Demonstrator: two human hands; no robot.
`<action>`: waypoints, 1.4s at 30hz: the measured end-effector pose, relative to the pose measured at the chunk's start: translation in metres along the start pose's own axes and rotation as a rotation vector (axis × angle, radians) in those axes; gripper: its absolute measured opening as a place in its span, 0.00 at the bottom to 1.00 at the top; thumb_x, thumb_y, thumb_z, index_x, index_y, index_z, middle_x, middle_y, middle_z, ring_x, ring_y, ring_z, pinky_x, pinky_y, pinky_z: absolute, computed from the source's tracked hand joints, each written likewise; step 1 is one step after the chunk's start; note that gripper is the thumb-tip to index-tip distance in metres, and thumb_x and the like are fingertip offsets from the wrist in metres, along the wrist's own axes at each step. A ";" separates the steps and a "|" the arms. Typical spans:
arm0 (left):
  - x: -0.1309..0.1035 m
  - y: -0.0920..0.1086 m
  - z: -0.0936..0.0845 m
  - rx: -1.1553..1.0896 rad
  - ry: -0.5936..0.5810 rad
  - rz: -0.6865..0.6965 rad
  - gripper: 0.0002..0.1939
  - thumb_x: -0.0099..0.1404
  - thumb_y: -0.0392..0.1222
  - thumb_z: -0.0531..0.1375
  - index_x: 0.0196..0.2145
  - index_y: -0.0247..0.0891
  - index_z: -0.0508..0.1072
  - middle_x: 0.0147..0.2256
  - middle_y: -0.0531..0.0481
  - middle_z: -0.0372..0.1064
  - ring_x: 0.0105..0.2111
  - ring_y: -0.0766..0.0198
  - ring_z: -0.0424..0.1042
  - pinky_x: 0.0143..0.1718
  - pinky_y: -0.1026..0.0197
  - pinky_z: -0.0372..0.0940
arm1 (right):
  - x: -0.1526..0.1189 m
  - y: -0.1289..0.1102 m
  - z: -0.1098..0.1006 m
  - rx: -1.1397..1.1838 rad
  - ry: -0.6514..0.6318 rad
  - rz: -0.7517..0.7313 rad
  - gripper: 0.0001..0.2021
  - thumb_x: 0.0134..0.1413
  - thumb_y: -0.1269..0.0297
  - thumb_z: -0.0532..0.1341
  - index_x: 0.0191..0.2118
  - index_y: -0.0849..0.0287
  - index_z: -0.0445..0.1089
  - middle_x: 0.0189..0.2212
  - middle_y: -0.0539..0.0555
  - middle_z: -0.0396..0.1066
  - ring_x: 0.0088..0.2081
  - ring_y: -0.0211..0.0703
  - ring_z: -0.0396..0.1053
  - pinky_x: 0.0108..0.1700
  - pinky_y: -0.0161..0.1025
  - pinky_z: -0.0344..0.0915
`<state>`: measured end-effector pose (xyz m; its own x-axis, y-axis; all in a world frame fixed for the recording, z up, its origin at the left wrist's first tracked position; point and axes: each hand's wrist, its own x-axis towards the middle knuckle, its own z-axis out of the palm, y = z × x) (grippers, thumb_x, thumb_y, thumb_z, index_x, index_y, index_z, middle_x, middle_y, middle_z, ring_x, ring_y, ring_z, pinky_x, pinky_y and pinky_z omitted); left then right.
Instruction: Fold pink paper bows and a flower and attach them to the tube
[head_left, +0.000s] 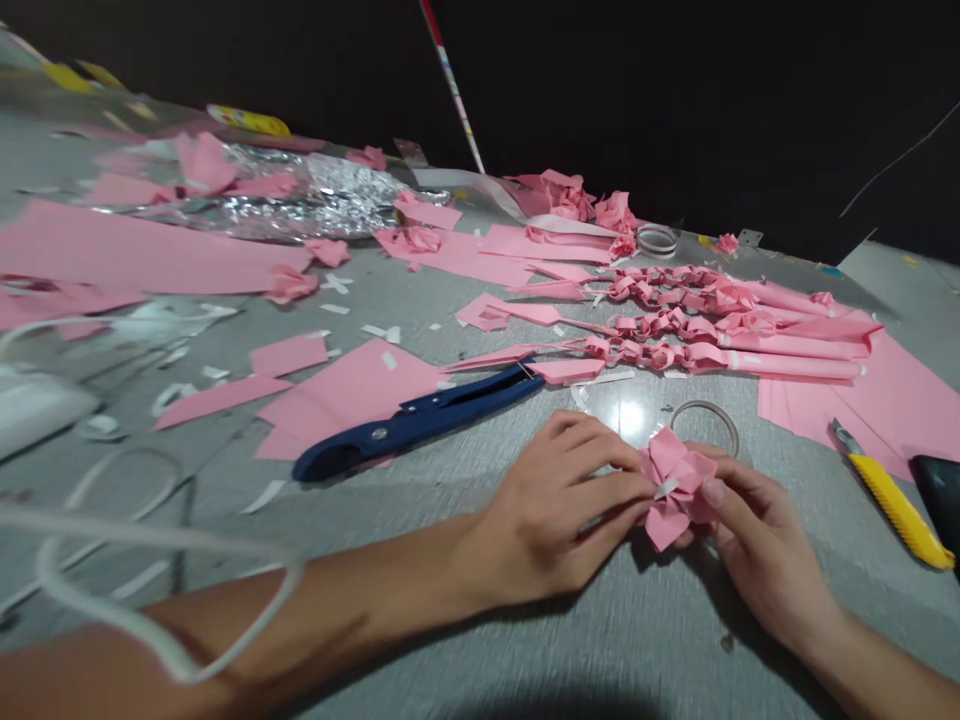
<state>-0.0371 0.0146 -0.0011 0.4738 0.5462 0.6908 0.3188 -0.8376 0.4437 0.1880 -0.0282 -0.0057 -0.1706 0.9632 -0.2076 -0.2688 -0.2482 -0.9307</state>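
Between my two hands is a pink folded paper flower (676, 470) with several petals and a small white strip at its centre. My left hand (566, 500) has its fingertips closed on the flower's left side, by the strip. Thumb and fingers of my right hand (772, 545) pinch the right petals; some of those fingers are hidden beneath. Just behind the flower lies a roll of tape (709, 425). A dark blue cutting tool (420, 415) rests to the left, and a yellow utility knife (896, 505) to the right.
Pink paper chains with rolled sticks (675, 325) lie behind my hands. Pink paper sheets (345, 390), silver foil (322, 200) and white scraps are spread leftward. A white cable (172, 535) crosses over my left forearm. At the right edge sits a black object (937, 490).
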 end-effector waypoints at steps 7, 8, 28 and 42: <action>0.000 0.000 0.001 0.057 0.003 -0.037 0.04 0.75 0.34 0.63 0.41 0.40 0.78 0.37 0.51 0.81 0.36 0.61 0.74 0.44 0.53 0.63 | -0.001 -0.001 0.001 -0.036 -0.007 0.000 0.09 0.64 0.54 0.72 0.44 0.51 0.85 0.57 0.58 0.76 0.41 0.44 0.78 0.37 0.38 0.80; 0.000 0.001 0.001 0.053 0.003 -0.049 0.04 0.74 0.34 0.63 0.41 0.39 0.78 0.37 0.51 0.81 0.36 0.61 0.74 0.44 0.53 0.63 | -0.001 -0.001 0.002 -0.034 -0.012 -0.002 0.08 0.64 0.54 0.72 0.44 0.51 0.85 0.57 0.57 0.76 0.42 0.44 0.78 0.37 0.38 0.81; 0.002 0.002 0.001 -0.038 -0.023 -0.136 0.04 0.74 0.35 0.63 0.39 0.40 0.77 0.37 0.52 0.81 0.37 0.61 0.76 0.45 0.52 0.62 | -0.003 -0.002 0.001 -0.096 -0.070 -0.019 0.08 0.68 0.54 0.69 0.45 0.49 0.85 0.54 0.57 0.76 0.43 0.46 0.78 0.38 0.40 0.81; 0.001 0.007 0.004 -0.050 0.049 -0.170 0.04 0.72 0.33 0.66 0.39 0.40 0.78 0.36 0.52 0.80 0.36 0.61 0.75 0.45 0.51 0.62 | -0.003 -0.001 -0.001 -0.069 -0.075 -0.028 0.09 0.67 0.55 0.70 0.48 0.48 0.85 0.52 0.58 0.76 0.43 0.46 0.77 0.40 0.39 0.81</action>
<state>-0.0313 0.0094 -0.0001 0.3753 0.6798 0.6301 0.3487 -0.7334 0.5835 0.1895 -0.0309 -0.0047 -0.2347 0.9588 -0.1603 -0.2093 -0.2108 -0.9549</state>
